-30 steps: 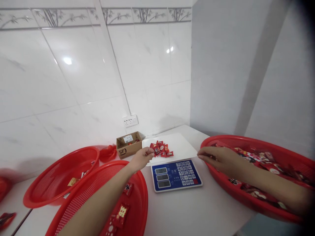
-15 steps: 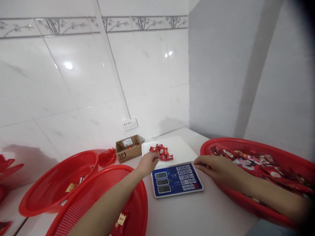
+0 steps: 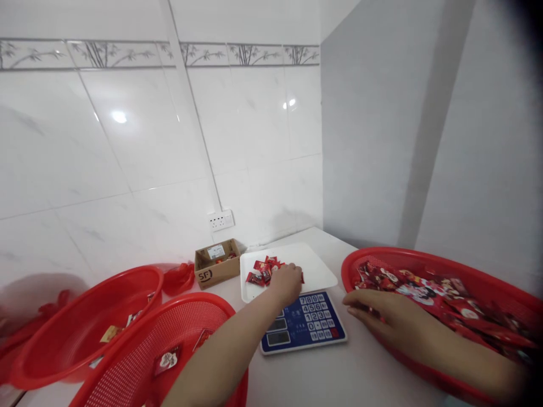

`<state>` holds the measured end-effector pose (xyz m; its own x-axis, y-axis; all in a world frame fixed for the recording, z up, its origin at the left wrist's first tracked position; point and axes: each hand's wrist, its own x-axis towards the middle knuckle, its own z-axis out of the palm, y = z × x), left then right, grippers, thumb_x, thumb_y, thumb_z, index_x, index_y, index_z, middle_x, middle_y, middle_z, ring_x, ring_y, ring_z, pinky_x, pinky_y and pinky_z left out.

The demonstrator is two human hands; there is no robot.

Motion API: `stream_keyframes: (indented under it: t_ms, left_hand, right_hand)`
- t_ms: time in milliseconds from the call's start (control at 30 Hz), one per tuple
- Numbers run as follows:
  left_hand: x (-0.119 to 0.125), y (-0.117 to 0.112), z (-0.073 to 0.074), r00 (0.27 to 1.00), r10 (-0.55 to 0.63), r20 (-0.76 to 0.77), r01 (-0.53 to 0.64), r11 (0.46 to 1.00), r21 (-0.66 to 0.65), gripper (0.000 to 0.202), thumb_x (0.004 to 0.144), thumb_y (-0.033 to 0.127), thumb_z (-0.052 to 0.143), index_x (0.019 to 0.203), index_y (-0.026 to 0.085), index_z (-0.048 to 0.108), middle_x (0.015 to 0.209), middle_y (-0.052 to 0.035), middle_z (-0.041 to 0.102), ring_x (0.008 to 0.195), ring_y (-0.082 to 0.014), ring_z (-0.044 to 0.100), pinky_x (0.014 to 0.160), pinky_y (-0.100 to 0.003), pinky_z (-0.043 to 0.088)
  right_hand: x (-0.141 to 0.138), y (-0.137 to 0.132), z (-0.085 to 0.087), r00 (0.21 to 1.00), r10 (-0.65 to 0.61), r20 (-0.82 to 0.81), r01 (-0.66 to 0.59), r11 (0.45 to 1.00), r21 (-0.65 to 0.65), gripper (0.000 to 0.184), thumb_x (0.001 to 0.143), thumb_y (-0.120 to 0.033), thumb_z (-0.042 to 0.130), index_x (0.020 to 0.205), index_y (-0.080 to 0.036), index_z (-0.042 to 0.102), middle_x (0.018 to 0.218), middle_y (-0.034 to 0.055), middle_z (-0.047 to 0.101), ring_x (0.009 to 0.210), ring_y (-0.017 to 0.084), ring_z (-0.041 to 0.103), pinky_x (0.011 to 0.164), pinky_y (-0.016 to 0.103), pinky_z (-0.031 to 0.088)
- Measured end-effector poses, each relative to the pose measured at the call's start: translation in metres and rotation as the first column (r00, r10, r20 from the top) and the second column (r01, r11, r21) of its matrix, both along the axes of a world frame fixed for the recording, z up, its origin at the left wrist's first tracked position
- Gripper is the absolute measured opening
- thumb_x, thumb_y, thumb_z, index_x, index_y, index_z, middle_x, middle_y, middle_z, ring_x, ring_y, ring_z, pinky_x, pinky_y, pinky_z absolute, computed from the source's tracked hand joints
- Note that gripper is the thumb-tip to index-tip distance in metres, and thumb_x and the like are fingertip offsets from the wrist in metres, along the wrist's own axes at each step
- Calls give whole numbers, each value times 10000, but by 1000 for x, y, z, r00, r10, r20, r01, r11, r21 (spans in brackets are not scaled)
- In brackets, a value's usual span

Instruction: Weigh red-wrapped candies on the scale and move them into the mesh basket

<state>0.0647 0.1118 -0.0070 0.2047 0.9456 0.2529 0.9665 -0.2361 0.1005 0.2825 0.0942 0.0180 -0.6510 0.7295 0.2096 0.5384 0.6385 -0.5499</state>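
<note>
My left hand (image 3: 287, 284) reaches over the white weighing tray (image 3: 316, 265) with its fingers curled down. Red wrapper shows at its fingertips, so it is closed on a candy there; most of that is hidden by the hand. To its left, several red-wrapped candies (image 3: 263, 272) lie in a small heap on the tray. In front of the tray is the blue scale panel (image 3: 303, 322) with number keys and displays, partly covered by my left forearm. My right hand (image 3: 384, 315) hangs by the left rim of the right basket, fingers bent toward the thumb. What it holds, if anything, cannot be made out.
At right stands a large red basket (image 3: 394, 252) full of wrapped sweets. Two red baskets are on the left: a near one (image 3: 190, 305) and a farther one (image 3: 127, 277), each with a few packets. An open cardboard box (image 3: 218, 274) sits beside the tray, near the wall socket (image 3: 221, 220).
My left hand has moved right across the tray, uncovering more of the candy heap on its left. My right hand has shifted slightly right and down in view. The view has tilted slightly.
</note>
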Motion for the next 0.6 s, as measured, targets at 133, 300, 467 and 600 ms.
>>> stream_keyframes:
  t_ms: [133,300,467,600]
  left_hand:
    - [38,-43,10,981,-190,-33,193,977,95,245,785,242,508,1017,166,521,939,-100,607,851,-244,575,624,-330,454]
    - [64,-96,11,858,-444,-256,507,809,296,220,872,186,342,964,118,530,803,-47,600,709,-168,563,518,-296,400]
    - [57,-118,12,826,-478,-299,560,758,334,276,873,203,361,1110,154,495,872,-29,594,732,-154,557,551,-267,414]
    - [45,-134,-2,748,-578,-326,663,674,326,309,885,284,367,1179,247,455,1082,-21,578,786,-123,569,635,-238,435]
  right_hand:
    - [8,3,-6,929,-209,-307,97,934,-343,503,777,-530,430,1228,-307,438,1244,112,526,1097,283,516,878,428,441]
    - [8,-20,-10,895,-196,-402,-215,599,-771,513,788,-571,351,1205,-302,480,1008,115,655,925,270,623,753,433,515]
    - [4,-32,-10,867,-238,-437,-278,498,-822,402,692,-431,588,1066,-286,579,1033,88,655,1008,261,591,852,387,486]
    - [18,-11,-1,915,-291,-278,67,792,-607,410,674,-498,552,1036,-309,577,1155,68,609,1049,276,565,806,380,521]
